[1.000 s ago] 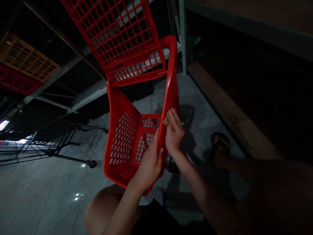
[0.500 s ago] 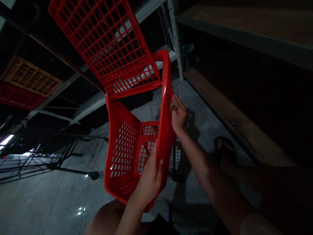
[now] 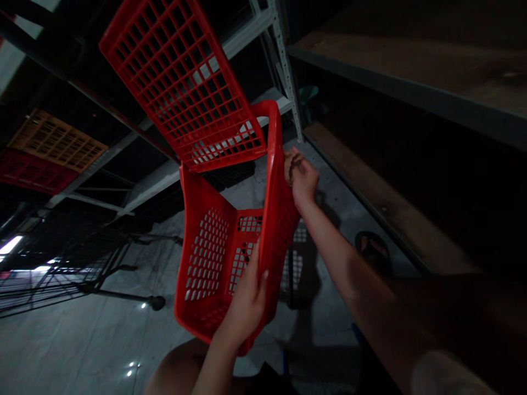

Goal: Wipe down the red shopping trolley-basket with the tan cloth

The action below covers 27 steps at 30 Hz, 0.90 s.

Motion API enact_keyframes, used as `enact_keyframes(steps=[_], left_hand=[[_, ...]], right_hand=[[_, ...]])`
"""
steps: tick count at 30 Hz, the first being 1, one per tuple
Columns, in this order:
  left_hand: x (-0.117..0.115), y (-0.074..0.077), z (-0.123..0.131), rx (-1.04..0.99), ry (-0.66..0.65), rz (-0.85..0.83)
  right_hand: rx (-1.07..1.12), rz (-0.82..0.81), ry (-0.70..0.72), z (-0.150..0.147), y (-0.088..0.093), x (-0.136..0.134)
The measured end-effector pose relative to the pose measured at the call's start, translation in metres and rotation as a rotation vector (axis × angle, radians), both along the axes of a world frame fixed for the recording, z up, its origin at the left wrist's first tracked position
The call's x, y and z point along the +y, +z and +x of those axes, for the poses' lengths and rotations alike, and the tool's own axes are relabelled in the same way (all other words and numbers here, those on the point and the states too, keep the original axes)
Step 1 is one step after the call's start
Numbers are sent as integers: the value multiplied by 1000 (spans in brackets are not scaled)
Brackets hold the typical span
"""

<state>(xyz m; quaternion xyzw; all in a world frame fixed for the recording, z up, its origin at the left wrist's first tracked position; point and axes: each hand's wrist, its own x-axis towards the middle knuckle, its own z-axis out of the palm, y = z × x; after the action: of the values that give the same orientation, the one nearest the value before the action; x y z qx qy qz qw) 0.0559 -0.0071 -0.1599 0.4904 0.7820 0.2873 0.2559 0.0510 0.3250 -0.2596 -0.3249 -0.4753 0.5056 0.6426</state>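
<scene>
A red plastic shopping basket [image 3: 208,249] with perforated walls stands tilted in front of me. Its red grid flap [image 3: 185,93] hangs open at the far end. My left hand [image 3: 249,299] grips the near right rim, fingers on the inner side and thumb over the outside. Beside the outer face of the right wall is my right hand [image 3: 305,178], its fingers closed around a small brownish crumpled wad [image 3: 293,164], perhaps a cloth or scouring pad. Whether the wad touches the wall I cannot tell.
Wooden shelves [image 3: 411,71] rise at the right, and a perforated metal post [image 3: 288,77] stands behind the basket. Orange [image 3: 57,140] and red crates [image 3: 37,170] lie at the left, above a dark wire trolley [image 3: 49,282]. A sandalled foot [image 3: 373,247] rests on the concrete floor.
My right hand has shifted slightly outward from the basket's wall, and its fingers are more curled. My left hand keeps its hold on the rim. The view has moved slightly.
</scene>
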Motion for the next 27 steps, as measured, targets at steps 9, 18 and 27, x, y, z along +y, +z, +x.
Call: enact_keyframes(steps=[9, 18, 27], left_hand=[[0, 7, -1, 2, -19, -11], [17, 7, -5, 52, -48, 48], [21, 1, -10, 50, -92, 124]], right_hand=[[-338, -227, -17, 38, -107, -81], [-194, -227, 43, 13, -91, -147], [-128, 80, 161, 23, -2, -186]])
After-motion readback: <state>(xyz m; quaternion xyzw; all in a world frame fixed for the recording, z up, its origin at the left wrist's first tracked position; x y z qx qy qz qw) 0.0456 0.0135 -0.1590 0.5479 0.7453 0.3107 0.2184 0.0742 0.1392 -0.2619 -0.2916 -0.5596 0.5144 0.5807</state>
